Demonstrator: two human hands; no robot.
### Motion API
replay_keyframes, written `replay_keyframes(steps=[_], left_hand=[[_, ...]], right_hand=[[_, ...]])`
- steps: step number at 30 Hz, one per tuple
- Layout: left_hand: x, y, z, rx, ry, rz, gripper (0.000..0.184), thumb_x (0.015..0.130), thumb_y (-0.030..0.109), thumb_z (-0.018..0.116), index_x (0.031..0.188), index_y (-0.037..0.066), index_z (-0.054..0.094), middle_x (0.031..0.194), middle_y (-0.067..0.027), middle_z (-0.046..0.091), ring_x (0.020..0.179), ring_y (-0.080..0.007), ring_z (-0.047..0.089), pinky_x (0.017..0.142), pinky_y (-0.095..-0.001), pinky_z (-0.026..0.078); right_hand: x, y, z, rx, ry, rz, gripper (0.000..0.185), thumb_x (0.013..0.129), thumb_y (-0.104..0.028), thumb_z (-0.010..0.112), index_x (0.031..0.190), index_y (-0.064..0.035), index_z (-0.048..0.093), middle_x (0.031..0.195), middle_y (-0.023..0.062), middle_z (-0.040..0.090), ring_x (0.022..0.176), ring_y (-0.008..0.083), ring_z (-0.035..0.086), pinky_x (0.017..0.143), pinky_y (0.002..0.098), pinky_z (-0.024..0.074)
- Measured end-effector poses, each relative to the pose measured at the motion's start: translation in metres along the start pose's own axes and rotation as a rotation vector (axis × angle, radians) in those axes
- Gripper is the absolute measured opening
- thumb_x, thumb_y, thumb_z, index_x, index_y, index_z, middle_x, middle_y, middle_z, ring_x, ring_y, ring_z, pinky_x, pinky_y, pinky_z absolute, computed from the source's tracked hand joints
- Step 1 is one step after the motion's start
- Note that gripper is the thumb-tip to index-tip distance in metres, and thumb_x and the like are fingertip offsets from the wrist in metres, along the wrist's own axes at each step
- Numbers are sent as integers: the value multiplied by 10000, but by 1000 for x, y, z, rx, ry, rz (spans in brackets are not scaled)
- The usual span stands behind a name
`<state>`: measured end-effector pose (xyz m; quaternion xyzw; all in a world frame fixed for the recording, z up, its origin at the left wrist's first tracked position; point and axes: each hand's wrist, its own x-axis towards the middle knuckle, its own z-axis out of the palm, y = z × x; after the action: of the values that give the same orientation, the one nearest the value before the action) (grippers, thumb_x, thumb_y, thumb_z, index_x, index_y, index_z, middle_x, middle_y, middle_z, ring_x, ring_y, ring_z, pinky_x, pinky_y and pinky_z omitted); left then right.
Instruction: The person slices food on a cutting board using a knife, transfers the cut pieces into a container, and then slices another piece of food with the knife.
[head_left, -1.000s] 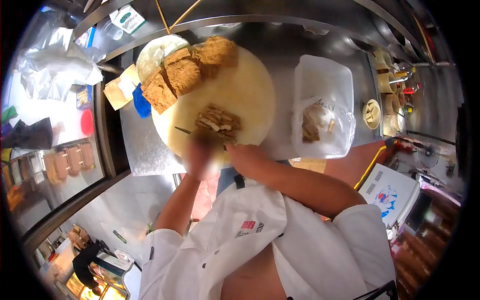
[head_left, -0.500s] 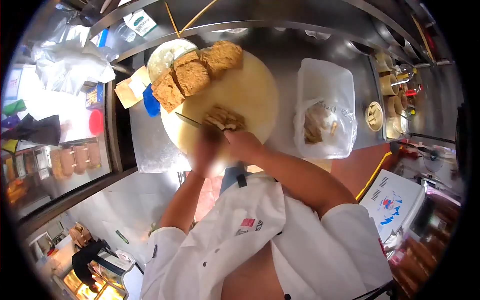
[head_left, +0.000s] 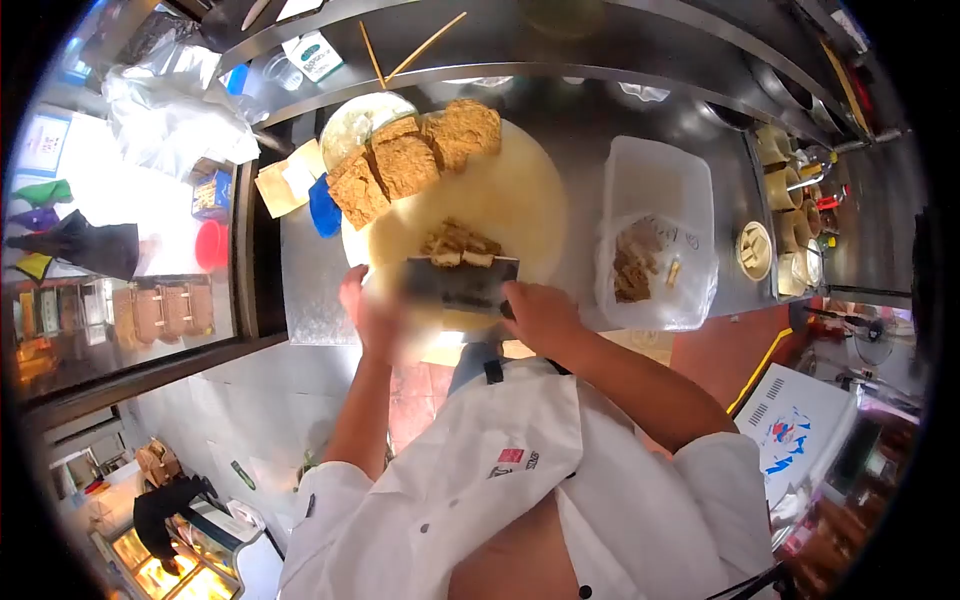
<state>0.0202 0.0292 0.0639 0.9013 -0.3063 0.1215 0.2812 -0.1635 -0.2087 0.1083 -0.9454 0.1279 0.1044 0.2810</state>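
Note:
My right hand [head_left: 540,315] is closed round the handle of a cleaver [head_left: 470,285], at the right end of its broad dark blade. The blade lies flat across the near part of a round, pale chopping board [head_left: 530,185], against a small pile of cut brown strips [head_left: 460,243]. My left hand [head_left: 377,325] is beside the board's near-left edge, off the blade's left end. Its upper fingers are apart; a blur hides the rest. Several thick slabs with a rough golden-brown crust [head_left: 405,165] sit at the back left of the board.
To the right stands a clear plastic tub [head_left: 655,185] with brown pieces in a bag. Beyond it is a small bowl [head_left: 753,250] of pale pieces. A pale round container [head_left: 350,112] stands behind the slabs. A blue cloth [head_left: 323,208] lies left of the board.
The cleaver has turned from angled at the pile to lying broadside across its near edge. My right hand has shifted right, and my left hand has moved left, away from it.

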Motion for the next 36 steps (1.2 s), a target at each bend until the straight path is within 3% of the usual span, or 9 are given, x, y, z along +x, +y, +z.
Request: replay_keyframes(steps=[4, 6, 13, 15, 18, 23, 26, 32, 36], left_hand=[[13, 47, 29, -113, -305, -12, 858, 787, 482, 857, 1374, -25, 489, 1386, -243, 512, 1289, -447, 472, 1080, -539, 396], [11, 58, 43, -63, -455, 19, 1101, 746, 596, 840, 1503, -50, 369, 1551, -320, 373, 1493, -492, 286, 1230, -569, 239], [45, 30, 60, -168, -330, -68, 1086, 727, 524, 892, 1489, -66, 390, 1516, -346, 408, 1424, -521, 374, 1180, -567, 331], [31, -17, 91, -16, -252, 58, 993, 765, 429, 888, 1477, -71, 410, 1486, -350, 442, 1387, -514, 421, 1164, -545, 364], [25, -22, 85, -221, -241, -101, 791, 861, 334, 802, 1444, -76, 458, 1473, -338, 467, 1377, -486, 449, 1161, -517, 378], [11, 0, 111, -257, -243, -31, 723, 872, 346, 793, 1405, -63, 524, 1475, -328, 468, 1368, -492, 452, 1159, -523, 378], [4, 27, 119, -228, -308, 12, 880, 816, 463, 816, 1476, -11, 478, 1515, -307, 421, 1404, -505, 392, 1186, -548, 342], [4, 51, 78, -169, -471, 130, 1196, 656, 602, 879, 1579, 61, 346, 1619, -289, 267, 1509, -485, 240, 1247, -574, 206], [-6, 51, 91, -139, -429, 137, 1184, 653, 616, 877, 1579, 89, 362, 1620, -294, 260, 1517, -493, 224, 1249, -602, 172]], right_hand=[[-12, 6, 14, -31, -2, -58, 404, 864, -296, 767, 1100, -58, 543, 932, 175, 705, 853, 415, 683, 720, 538, 526], [-15, 10, 22, -24, 29, -92, 402, 863, -298, 769, 1093, -59, 541, 922, 175, 704, 849, 417, 682, 718, 541, 524], [-45, 24, 13, -5, -40, 50, 438, 847, -332, 801, 1119, -67, 582, 984, 184, 719, 898, 409, 689, 760, 510, 540], [-61, 31, 3, 49, -75, 132, 468, 838, -345, 814, 1144, -68, 594, 1012, 185, 724, 916, 404, 694, 781, 496, 548], [-87, 49, -4, 229, 24, 203, 488, 838, -343, 831, 1163, -59, 604, 1027, 189, 732, 937, 389, 707, 795, 459, 563], [-106, 69, 5, 627, 195, 322, 352, 938, -325, 767, 1074, -36, 621, 890, 119, 705, 733, 224, 673, 667, 370, 543], [-100, 90, 25, 1108, 74, 589, 276, 1000, -292, 710, 1023, -38, 605, 803, 61, 658, 603, 137, 573, 569, 310, 496], [-76, 96, 49, 1279, 197, 647, 248, 1049, -273, 632, 947, -64, 548, 720, 39, 588, 540, 114, 521, 486, 288, 447], [-54, 86, 63, 1336, 220, 677, 272, 1043, -308, 650, 932, -82, 547, 711, 30, 573, 536, 119, 526, 489, 298, 458]])
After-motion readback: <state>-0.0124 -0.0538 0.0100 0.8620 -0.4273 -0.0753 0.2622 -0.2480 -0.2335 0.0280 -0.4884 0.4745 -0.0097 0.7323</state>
